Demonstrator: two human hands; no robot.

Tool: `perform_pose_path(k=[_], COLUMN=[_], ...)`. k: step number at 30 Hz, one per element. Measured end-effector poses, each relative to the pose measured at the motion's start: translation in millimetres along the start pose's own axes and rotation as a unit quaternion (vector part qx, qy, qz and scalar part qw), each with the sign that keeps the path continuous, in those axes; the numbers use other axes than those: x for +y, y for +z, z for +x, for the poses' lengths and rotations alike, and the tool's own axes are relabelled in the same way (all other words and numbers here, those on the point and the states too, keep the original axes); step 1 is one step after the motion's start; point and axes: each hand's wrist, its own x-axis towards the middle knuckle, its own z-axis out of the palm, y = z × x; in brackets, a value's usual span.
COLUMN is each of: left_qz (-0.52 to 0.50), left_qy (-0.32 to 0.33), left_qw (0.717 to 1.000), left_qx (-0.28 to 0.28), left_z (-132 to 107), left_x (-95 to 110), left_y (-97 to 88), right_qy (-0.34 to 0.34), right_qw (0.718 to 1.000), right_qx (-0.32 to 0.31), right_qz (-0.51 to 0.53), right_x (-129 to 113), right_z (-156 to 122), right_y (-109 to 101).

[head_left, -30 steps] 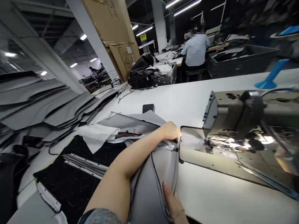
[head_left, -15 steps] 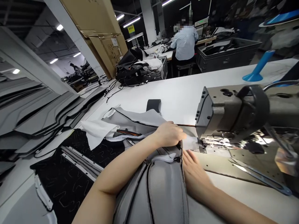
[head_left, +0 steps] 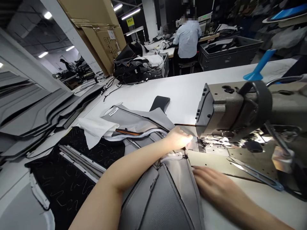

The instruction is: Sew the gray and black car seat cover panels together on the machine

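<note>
My left hand [head_left: 178, 138] is curled over the far edge of a grey seat cover [head_left: 168, 191] and pinches it just left of the sewing machine's needle area [head_left: 203, 143]. My right hand [head_left: 211, 185] lies flat, fingers stretched out, on the cover's right edge and the machine bed. The grey sewing machine head [head_left: 230, 108] stands to the right, its lamp lighting the plate. More grey cover panels with an orange stripe [head_left: 136, 126] lie behind my left hand.
Stacks of grey foam-backed panels [head_left: 35, 111] fill the left. Black quilted fabric [head_left: 72, 179] lies at the lower left. A blue thread stand [head_left: 257, 68] sits at the far right. Another person in a light shirt [head_left: 187, 38] sits at a far table beside dark crates [head_left: 227, 51].
My left hand has pushed the cover's edge further toward the needle. My right hand has slid forward along the cover's right edge and now lies flat beside it.
</note>
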Motion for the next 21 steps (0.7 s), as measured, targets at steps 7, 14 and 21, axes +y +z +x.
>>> perform_pose_path(k=[7,14,21], left_qz=[-0.027,-0.015,-0.019], left_qy=[-0.051,-0.078,-0.097], left_qw=[0.998,0.991,0.989], left_qx=[0.02,-0.107,-0.106], left_z=[-13.8,-6.5,43.5], left_x=[-31.5,-63.3,-57.4], left_y=[-27.3,-33.4,-28.9], right_qy=[-0.116,-0.091,-0.134], right_qw=[0.957,0.933,0.901], right_qx=[-0.114,-0.124,-0.1], right_qz=[-0.242,-0.326,-0.401], right_x=[20.1,7.0,15.7], right_z=[16.6,6.6,-1.1], right_y=[-2.8,16.8,6.1])
